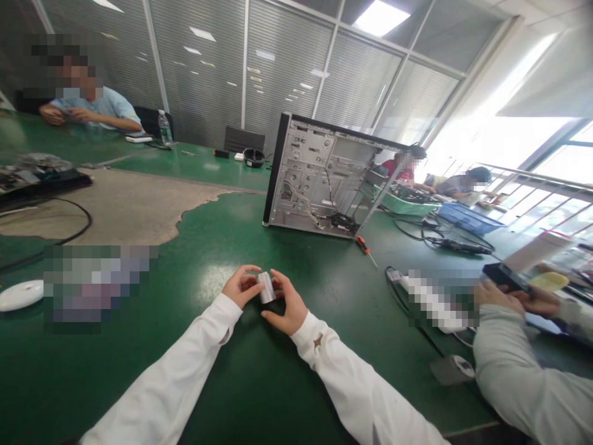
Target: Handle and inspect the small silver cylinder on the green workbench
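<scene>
A small silvery block-like object [265, 288] is between my hands, just above the green table [222, 377]. My left hand [241, 287] grips its left side, with the thumb across the front. My right hand [288, 304] is curved around the right side, its index finger near the top of the block and its thumb apart below; whether it touches the block is hard to tell. An open computer case [324, 173] stands beyond my hands, with cables and a black part inside. A red and black screwdriver [364, 246] lies by its lower right corner.
A co-worker's hands [500, 296] hold a dark object at the right, near a power strip [435, 303] and a metal can [453, 369]. Green basket [410, 204] and blue basket [470, 219] stand behind. A white mouse [22, 295] lies left. Another person sits far left.
</scene>
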The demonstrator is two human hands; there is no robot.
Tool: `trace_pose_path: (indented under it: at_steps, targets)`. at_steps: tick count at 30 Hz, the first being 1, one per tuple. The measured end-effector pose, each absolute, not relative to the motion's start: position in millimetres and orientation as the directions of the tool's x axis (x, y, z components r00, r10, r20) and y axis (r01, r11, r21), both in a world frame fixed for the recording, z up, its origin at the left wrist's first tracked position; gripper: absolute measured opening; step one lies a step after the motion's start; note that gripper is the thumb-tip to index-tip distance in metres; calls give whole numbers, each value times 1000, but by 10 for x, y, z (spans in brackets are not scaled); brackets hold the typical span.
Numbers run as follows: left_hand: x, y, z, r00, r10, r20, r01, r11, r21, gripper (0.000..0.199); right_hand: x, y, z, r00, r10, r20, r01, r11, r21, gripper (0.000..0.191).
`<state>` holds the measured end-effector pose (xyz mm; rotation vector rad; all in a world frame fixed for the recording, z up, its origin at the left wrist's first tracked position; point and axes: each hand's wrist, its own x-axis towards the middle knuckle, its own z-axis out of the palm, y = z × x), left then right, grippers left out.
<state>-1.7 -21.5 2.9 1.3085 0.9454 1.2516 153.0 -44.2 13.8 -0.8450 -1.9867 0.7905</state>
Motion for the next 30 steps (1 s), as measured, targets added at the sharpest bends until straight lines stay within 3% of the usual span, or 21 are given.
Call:
trace_pose_path:
  at_steps: [8, 14, 21, 30]
  targets:
    - [-40, -234, 110, 132, 988, -83, -371, 126, 920, 49, 1498, -449, 100, -379, 834, 400, 132, 477, -869, 78]
    - [-22, -295, 127, 210, 951, -228, -503, 305, 808, 31, 1499, -423, 121, -337, 863, 376, -68, 376, -924, 69]
    - [-28, -302, 95, 287, 928, -238, -566, 365, 739, 28, 1485, -403, 125, -394, 877, 274, -238, 191, -952, 69]
    - [-25, -320, 101, 321, 930, -180, -515, 331, 791, 34, 1499, -394, 95, -383, 886, 262, -203, 196, -959, 67]
